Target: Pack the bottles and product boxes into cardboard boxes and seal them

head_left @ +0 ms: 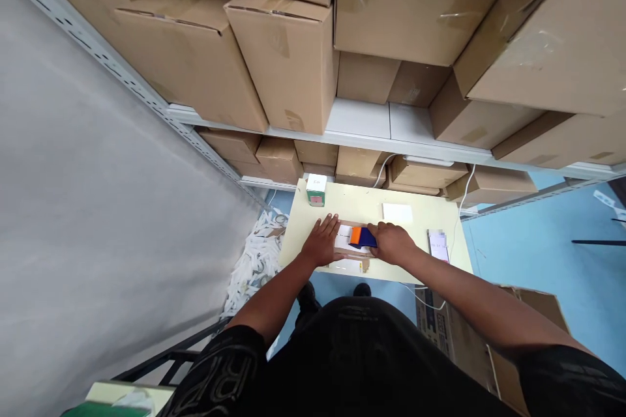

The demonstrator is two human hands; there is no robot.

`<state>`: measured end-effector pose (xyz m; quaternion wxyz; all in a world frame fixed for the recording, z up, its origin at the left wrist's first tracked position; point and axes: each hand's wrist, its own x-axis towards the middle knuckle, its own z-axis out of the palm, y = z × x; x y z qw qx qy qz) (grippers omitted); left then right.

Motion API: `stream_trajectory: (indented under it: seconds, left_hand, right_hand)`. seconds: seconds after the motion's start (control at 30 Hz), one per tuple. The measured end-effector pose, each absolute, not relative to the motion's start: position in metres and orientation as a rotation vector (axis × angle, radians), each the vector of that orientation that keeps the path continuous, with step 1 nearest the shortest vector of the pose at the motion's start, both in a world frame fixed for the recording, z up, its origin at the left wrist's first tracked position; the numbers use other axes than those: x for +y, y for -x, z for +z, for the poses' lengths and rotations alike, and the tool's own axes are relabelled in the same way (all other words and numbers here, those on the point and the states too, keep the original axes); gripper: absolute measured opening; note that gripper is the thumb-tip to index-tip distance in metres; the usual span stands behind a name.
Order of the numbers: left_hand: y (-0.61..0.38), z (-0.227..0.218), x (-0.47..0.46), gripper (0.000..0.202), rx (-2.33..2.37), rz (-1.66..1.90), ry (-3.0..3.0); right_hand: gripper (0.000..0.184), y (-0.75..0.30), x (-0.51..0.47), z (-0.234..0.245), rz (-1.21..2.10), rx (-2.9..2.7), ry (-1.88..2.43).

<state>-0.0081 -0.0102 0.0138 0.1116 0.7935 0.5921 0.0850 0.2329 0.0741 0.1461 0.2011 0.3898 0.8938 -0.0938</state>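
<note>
My left hand [321, 239] lies flat with its fingers stretched out, at the left end of a brown cardboard piece [356, 255]. A white sheet [343, 238] rests on that cardboard between my hands. My right hand [390, 242] is closed on the right end of an orange and dark-blue tool [364, 236], which looks like a scraper. Its orange end points left and lies over the white sheet. The grip is partly hidden under my fingers. Along the table's near edge, just below the cardboard, is a white strip [346, 266] with a small yellow mark.
On the pale yellow table [420, 215] stand a green and white box [316, 189], a white block [397, 212] and a phone [438, 245] with a white cable. Cardboard boxes [283, 65] fill the shelves behind. White scraps [254, 257] heap on the floor at left.
</note>
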Motion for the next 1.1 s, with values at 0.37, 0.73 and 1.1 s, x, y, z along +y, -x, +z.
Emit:
stream_trajectory:
  seconds: [0.37,0.73,1.1]
  left_hand:
    - [0.009,0.012,-0.008,0.113,1.753,0.235,-2.309]
    - [0.008,0.012,-0.006,0.113,1.747,0.250,-2.305]
    - [0.011,0.010,-0.005,0.113,1.725,0.271,-2.299]
  right_hand:
    - [0.071,-0.382,0.101,0.127,-0.252,2.565,-1.115]
    - [0.066,-0.334,0.113,0.080,-0.350,2.370,-1.106]
    - [0.040,-0.333,0.113,0.053,-0.784,2.022,-1.322]
